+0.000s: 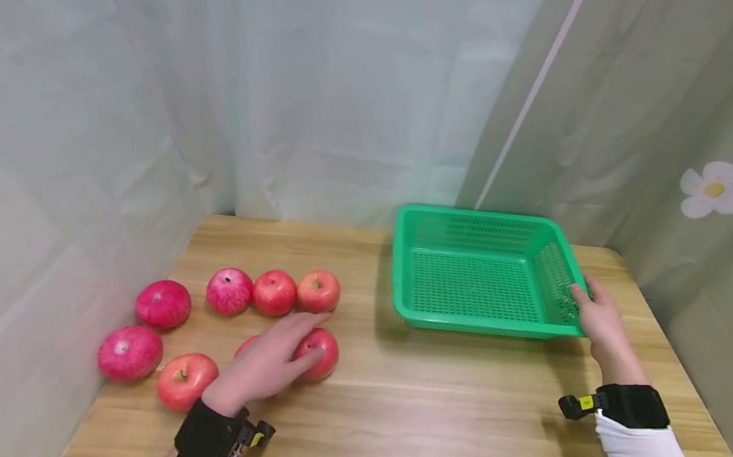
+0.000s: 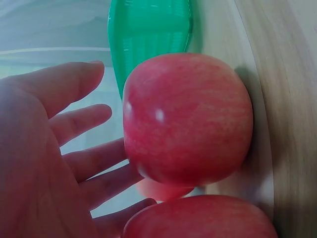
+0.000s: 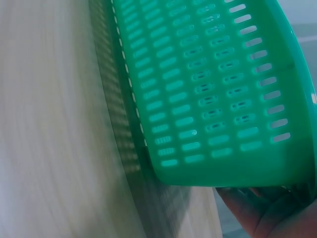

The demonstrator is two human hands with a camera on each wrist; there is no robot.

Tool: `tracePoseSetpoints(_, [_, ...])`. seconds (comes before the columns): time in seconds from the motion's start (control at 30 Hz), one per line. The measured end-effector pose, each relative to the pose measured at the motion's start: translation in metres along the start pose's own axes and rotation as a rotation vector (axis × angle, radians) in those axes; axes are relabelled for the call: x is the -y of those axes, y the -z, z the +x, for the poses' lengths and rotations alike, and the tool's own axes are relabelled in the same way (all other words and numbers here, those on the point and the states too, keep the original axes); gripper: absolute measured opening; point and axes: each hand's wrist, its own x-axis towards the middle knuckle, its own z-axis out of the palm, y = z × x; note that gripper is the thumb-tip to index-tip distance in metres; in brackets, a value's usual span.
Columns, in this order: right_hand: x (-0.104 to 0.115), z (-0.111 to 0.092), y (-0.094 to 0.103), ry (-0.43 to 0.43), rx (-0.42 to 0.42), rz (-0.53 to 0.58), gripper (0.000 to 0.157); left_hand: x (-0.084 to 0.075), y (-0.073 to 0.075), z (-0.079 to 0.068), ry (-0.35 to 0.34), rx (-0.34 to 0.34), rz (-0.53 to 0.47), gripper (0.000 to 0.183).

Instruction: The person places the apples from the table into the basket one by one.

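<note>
My left hand (image 1: 272, 357) reaches over a red apple (image 1: 325, 355), with a second apple (image 1: 246, 344) mostly hidden beneath it. In the left wrist view the fingers (image 2: 81, 124) are spread and fairly straight beside the large apple (image 2: 188, 119), not wrapped round it; whether the fingertips touch it is unclear. My right hand (image 1: 600, 316) grips the near right corner of a green plastic basket (image 1: 488, 326), thumb over the rim. No fruit lies inside the basket. From the right wrist, the slotted basket wall (image 3: 198, 89) hides most of the fingers, and its base looks slightly raised.
Two apples, one (image 1: 274, 293) and another (image 1: 318, 292), stand behind the left hand. A further apple (image 1: 186, 382) lies left of it. Three deep-pink mottled round fruits (image 1: 131, 353) sit farther left and back. Curtains (image 1: 320, 109) surround the wooden table (image 1: 424, 425).
</note>
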Motion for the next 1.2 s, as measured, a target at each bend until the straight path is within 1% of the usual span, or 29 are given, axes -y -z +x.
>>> tracePoseSetpoints(0.2, [0.006,0.002,-0.01,0.012,0.005,0.008,0.068,0.0,-0.003,0.001,0.005,0.02,-0.009,0.064])
tracePoseSetpoints(0.37, [0.014,0.003,-0.018,0.015,0.031,0.017,0.07,0.001,-0.006,0.003,0.007,0.026,-0.016,0.065])
tracePoseSetpoints(0.6, [0.022,-0.001,-0.029,0.01,0.087,0.019,0.071,-0.001,-0.009,0.004,-0.034,0.03,-0.018,0.064])
tracePoseSetpoints(0.7, [0.023,-0.003,-0.032,0.015,0.099,0.028,0.069,-0.001,-0.01,0.005,-0.04,0.034,-0.014,0.063])
tracePoseSetpoints(0.9, [0.023,-0.004,-0.029,0.007,0.132,0.022,0.072,-0.005,-0.014,0.008,-0.014,0.059,-0.028,0.066])
tracePoseSetpoints(1.03, [0.025,-0.003,-0.027,0.001,0.148,0.013,0.075,-0.005,-0.015,0.009,-0.013,0.073,0.001,0.068])
tracePoseSetpoints(1.2, [0.028,-0.002,-0.03,0.004,0.158,0.009,0.076,-0.006,-0.016,0.011,-0.024,0.067,0.042,0.069])
